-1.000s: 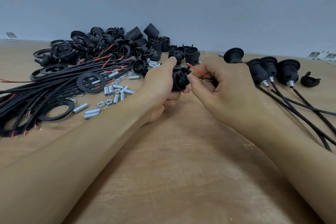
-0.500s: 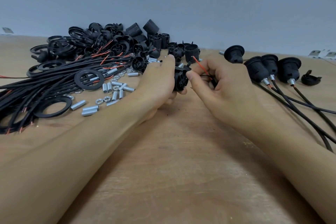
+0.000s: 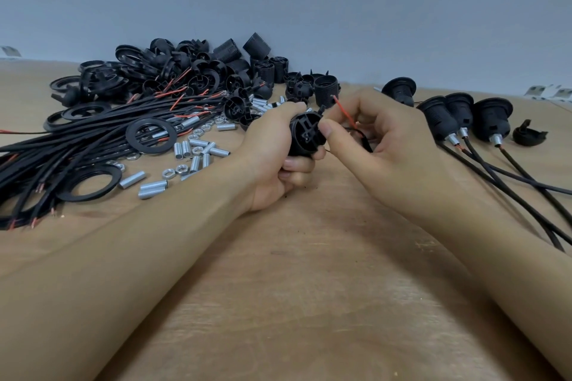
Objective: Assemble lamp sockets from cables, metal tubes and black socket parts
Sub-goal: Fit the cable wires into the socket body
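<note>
My left hand (image 3: 272, 151) grips a black socket part (image 3: 305, 138) just above the wooden table (image 3: 309, 288), its open face turned toward me. My right hand (image 3: 380, 145) is beside it, thumb against the part's right edge, fingers curled round a thin black cable end (image 3: 363, 138) whose red wire (image 3: 343, 113) sticks up. A bundle of black cables (image 3: 77, 145) lies at the left. Short metal tubes (image 3: 188, 148) and nuts are scattered next to it. A heap of black socket parts (image 3: 192, 71) sits behind.
Three assembled sockets with cables (image 3: 464, 117) lie at the right, another socket (image 3: 399, 91) behind them, and a loose black cap (image 3: 527, 133) farther right. Flat black rings (image 3: 89, 182) lie among the cables. A blue-grey wall (image 3: 309, 9) closes the table's far edge.
The red wire has swung up from nearly level to pointing upward. My right thumb has moved onto the socket part's edge. Both hands stay in the same place.
</note>
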The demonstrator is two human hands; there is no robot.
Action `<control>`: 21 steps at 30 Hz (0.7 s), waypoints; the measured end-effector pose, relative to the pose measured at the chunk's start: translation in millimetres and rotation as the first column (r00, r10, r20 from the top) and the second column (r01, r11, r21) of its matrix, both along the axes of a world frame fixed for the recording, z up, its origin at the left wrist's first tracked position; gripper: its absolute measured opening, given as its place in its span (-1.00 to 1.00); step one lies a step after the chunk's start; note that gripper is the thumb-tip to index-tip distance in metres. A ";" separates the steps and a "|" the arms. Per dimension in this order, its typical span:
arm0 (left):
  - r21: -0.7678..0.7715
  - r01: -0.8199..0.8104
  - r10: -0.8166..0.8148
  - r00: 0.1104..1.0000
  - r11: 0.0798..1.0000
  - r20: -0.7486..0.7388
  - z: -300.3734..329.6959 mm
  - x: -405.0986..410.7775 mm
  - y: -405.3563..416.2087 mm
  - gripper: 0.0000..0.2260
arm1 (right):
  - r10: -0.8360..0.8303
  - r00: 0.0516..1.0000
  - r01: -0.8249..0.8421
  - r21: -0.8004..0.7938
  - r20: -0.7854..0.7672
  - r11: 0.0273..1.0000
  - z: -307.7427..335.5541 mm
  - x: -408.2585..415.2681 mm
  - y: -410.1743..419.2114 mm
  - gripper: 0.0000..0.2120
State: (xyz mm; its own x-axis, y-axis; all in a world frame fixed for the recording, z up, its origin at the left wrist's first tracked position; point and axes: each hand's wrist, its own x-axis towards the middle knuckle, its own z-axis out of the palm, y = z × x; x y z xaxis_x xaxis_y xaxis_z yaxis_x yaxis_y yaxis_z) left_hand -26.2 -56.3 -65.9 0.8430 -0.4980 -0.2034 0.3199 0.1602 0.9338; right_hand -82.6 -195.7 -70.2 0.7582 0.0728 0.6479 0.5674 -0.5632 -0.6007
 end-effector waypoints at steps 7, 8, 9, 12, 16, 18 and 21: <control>0.018 0.017 -0.017 1.000 1.000 -0.007 -0.9 0.7 -0.4 -0.51 | -0.018 1.000 0.018 -0.020 0.007 1.000 -1.2 1.0 -2.4 -0.93; 0.026 0.015 -0.015 1.000 1.000 -0.002 -1.4 -0.1 -1.4 -0.47 | -0.028 1.000 0.029 -0.028 0.009 0.999 -1.0 1.1 -3.3 -0.92; 0.034 0.011 -0.011 1.000 0.999 0.007 -2.1 -0.9 -2.3 -0.44 | -0.033 0.999 0.033 -0.035 0.012 0.999 -0.9 1.0 -4.3 -0.90; 0.052 -0.012 0.010 0.999 0.999 0.038 -2.8 -2.2 -3.5 -0.44 | -0.027 0.999 0.028 -0.046 0.020 0.999 -1.1 -0.6 -6.9 -0.90; 0.082 0.015 -0.018 0.999 0.997 0.041 -3.7 -0.3 -1.0 -0.42 | -0.033 0.999 0.033 -0.092 -0.004 0.995 -1.5 -1.6 -5.6 -0.88; 0.074 0.043 -0.045 0.998 0.996 0.031 -1.8 1.7 1.4 -0.42 | -0.031 1.000 0.030 -0.083 -0.005 0.996 -0.4 -2.3 -4.0 -0.90; 0.040 0.062 -0.062 0.998 0.997 0.003 2.7 5.9 5.9 -0.58 | -0.029 0.999 0.028 -0.041 -0.028 0.999 1.1 -2.9 -1.0 -0.93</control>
